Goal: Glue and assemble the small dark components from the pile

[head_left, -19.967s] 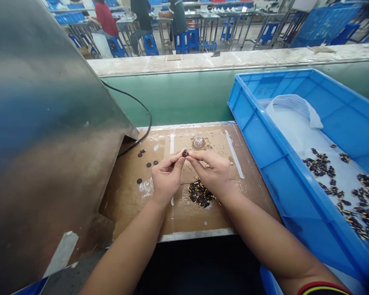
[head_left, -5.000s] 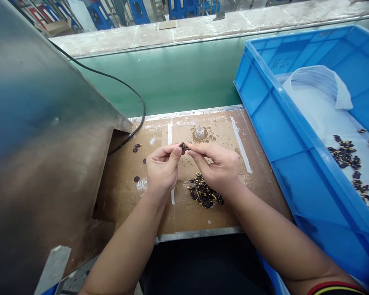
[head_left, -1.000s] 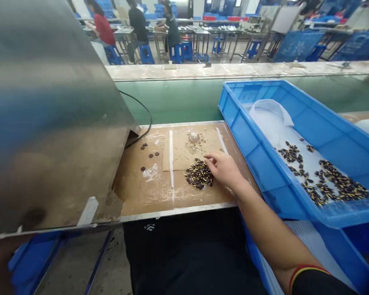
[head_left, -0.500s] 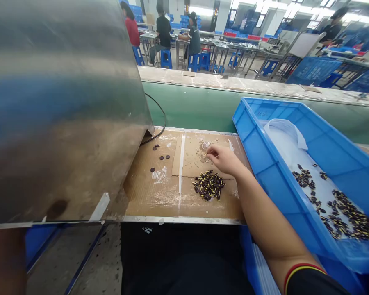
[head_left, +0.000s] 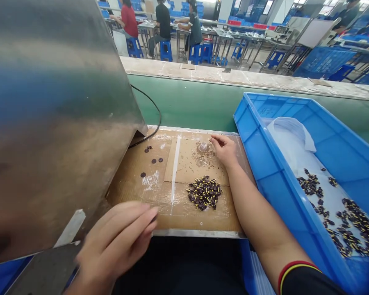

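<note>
My left hand point(head_left: 118, 239) hangs over the near left edge of the cardboard-covered bench point(head_left: 160, 223), slightly blurred. Its fingers are closed together, with a dark bit at the tips too hidden to name. My right hand point(head_left: 226, 150) is at the back of the board, thumb and fingers pinched at something tiny. Just left of it is a small clear round piece point(head_left: 203, 146) on a worn cardboard sheet point(head_left: 187, 164). A pile of small dark brown and yellow parts point(head_left: 204, 192) lies nearer me. Several dark discs point(head_left: 153, 161) are scattered to the left.
A large metal housing point(head_left: 55, 123) fills the left side, with a black cable point(head_left: 155, 106) behind it. On the right stands a blue crate point(head_left: 273, 164) with a white liner and more brown-yellow parts point(head_left: 356, 225). Behind runs a green belt point(head_left: 184, 98); people sit at tables beyond.
My left hand has come into view from the lower left, fingers closed. My right hand has shifted slightly back, uncovering the clear round piece. The camera view has shifted a little.
</note>
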Demonstrator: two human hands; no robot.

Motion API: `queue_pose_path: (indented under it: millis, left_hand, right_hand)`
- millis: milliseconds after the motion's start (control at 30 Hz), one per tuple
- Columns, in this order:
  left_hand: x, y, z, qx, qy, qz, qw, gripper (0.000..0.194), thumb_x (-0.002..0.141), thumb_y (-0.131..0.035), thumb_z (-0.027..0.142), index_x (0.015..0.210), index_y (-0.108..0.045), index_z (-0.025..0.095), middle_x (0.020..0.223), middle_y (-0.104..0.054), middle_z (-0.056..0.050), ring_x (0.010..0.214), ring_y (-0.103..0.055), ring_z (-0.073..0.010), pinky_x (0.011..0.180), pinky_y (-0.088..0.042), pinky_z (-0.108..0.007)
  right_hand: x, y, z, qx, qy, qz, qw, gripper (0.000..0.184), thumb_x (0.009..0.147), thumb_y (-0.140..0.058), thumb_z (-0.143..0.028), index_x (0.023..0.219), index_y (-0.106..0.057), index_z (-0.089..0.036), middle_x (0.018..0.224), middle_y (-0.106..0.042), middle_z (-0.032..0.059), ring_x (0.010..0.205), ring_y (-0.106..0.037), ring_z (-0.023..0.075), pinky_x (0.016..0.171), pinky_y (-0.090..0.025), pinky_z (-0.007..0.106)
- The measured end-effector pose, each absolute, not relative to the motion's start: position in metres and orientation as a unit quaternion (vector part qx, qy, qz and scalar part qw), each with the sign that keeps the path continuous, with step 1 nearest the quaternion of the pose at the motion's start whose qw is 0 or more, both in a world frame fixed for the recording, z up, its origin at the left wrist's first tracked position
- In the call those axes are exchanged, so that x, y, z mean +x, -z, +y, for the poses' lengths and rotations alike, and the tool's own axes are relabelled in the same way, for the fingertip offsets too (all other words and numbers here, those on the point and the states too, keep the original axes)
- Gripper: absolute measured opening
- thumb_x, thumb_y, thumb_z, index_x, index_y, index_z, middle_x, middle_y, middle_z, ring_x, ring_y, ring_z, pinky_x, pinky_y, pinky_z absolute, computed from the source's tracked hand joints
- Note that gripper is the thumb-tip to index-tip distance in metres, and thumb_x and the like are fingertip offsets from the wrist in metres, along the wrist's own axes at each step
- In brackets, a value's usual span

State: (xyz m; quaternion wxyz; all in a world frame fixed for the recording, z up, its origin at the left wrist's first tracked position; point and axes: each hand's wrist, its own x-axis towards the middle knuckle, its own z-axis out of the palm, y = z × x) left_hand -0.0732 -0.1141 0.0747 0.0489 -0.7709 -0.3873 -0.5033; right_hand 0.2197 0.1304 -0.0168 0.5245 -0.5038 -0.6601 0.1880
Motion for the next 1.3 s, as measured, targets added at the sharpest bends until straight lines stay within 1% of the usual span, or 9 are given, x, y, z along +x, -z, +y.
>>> queue_pose_path:
  millis: [33, 100, 200, 300, 400, 500, 667, 933, 1300]
  left_hand:
    - [-0.063, -0.069, -0.093, -0.775, 0.514, -0.362, 0.06, 0.04, 0.077, -0.073, -0.002, 0.112, -0.072, 0.018, 0.092, -0.072, -0.006, 0.084, -0.069, -0.0192, 0.076, -0.062, -0.035]
    - [-0.041, -0.06, -0.048, -0.764, 0.549, -0.339, 0.012, 0.038, 0.078, -0.075, 0.0, 0.112, -0.072, 0.018, 0.093, -0.073, -0.005, 0.082, -0.069, -0.0162, 0.075, -0.062, -0.032]
    - [-0.012, -0.047, 0.008, -0.749, 0.569, -0.331, -0.079, 0.026, 0.085, -0.074, 0.008, 0.107, -0.074, 0.021, 0.1, -0.075, -0.002, 0.087, -0.071, -0.0132, 0.08, -0.062, -0.029]
    - [0.004, -0.027, 0.036, -0.738, 0.568, -0.343, -0.121, 0.016, 0.088, -0.072, 0.014, 0.102, -0.074, 0.021, 0.101, -0.076, -0.002, 0.091, -0.072, -0.0125, 0.088, -0.061, -0.029]
    - [0.008, -0.005, 0.039, -0.741, 0.539, -0.374, -0.145, 0.011, 0.091, -0.069, 0.019, 0.102, -0.074, 0.019, 0.098, -0.076, -0.003, 0.087, -0.072, -0.0136, 0.084, -0.061, -0.031]
    - [0.005, 0.006, 0.034, -0.738, 0.518, -0.4, -0.166, 0.01, 0.093, -0.067, 0.022, 0.1, -0.074, 0.019, 0.094, -0.076, -0.003, 0.079, -0.071, -0.0129, 0.078, -0.06, -0.029]
    - [0.0, 0.002, 0.033, -0.714, 0.526, -0.431, -0.164, 0.009, 0.092, -0.069, 0.024, 0.099, -0.075, 0.021, 0.094, -0.076, -0.002, 0.075, -0.07, -0.0121, 0.073, -0.059, -0.028]
    - [0.001, -0.003, 0.032, -0.729, 0.53, -0.406, -0.153, 0.009, 0.092, -0.068, 0.019, 0.099, -0.073, 0.019, 0.093, -0.075, -0.002, 0.074, -0.068, -0.0104, 0.076, -0.059, -0.026]
    - [0.002, -0.005, 0.031, -0.723, 0.531, -0.412, -0.158, 0.01, 0.091, -0.068, 0.018, 0.099, -0.074, 0.019, 0.092, -0.075, -0.002, 0.072, -0.067, -0.0102, 0.075, -0.057, -0.026]
  right_hand:
    - [0.218, 0.017, 0.13, -0.502, -0.186, -0.664, 0.521, 0.028, 0.089, -0.066, -0.035, 0.106, -0.077, -0.016, 0.102, -0.079, 0.0102, 0.088, -0.072, 0.0196, 0.085, -0.058, 0.034]
    - [0.216, 0.016, 0.128, -0.504, -0.179, -0.672, 0.511, 0.028, 0.091, -0.064, -0.034, 0.11, -0.076, -0.016, 0.103, -0.078, 0.0097, 0.088, -0.072, 0.0189, 0.083, -0.058, 0.034]
    - [0.213, 0.011, 0.125, -0.488, -0.14, -0.698, 0.506, 0.023, 0.094, -0.062, -0.03, 0.106, -0.077, -0.018, 0.103, -0.078, 0.0086, 0.091, -0.071, 0.0189, 0.083, -0.058, 0.033]
    - [0.212, 0.008, 0.124, -0.47, -0.102, -0.724, 0.495, 0.022, 0.098, -0.057, -0.026, 0.106, -0.077, -0.021, 0.106, -0.077, 0.0074, 0.097, -0.07, 0.019, 0.087, -0.057, 0.035]
    - [0.212, 0.008, 0.124, -0.472, -0.09, -0.731, 0.484, 0.021, 0.098, -0.058, -0.027, 0.107, -0.077, -0.022, 0.106, -0.077, 0.0068, 0.097, -0.07, 0.0193, 0.089, -0.057, 0.036]
    - [0.211, 0.01, 0.125, -0.463, -0.084, -0.735, 0.488, 0.02, 0.098, -0.059, -0.027, 0.106, -0.077, -0.022, 0.106, -0.077, 0.0069, 0.096, -0.07, 0.0191, 0.086, -0.057, 0.036]
    - [0.211, 0.012, 0.125, -0.47, -0.069, -0.741, 0.475, 0.02, 0.099, -0.06, -0.028, 0.106, -0.077, -0.022, 0.104, -0.077, 0.0066, 0.093, -0.071, 0.0192, 0.084, -0.058, 0.035]
    - [0.209, 0.013, 0.124, -0.478, -0.071, -0.741, 0.467, 0.02, 0.099, -0.059, -0.028, 0.106, -0.077, -0.022, 0.104, -0.077, 0.0061, 0.093, -0.07, 0.0193, 0.084, -0.058, 0.037]
    - [0.21, 0.013, 0.124, -0.469, -0.056, -0.745, 0.471, 0.021, 0.099, -0.058, -0.027, 0.106, -0.077, -0.021, 0.102, -0.077, 0.0066, 0.091, -0.07, 0.0188, 0.083, -0.057, 0.035]
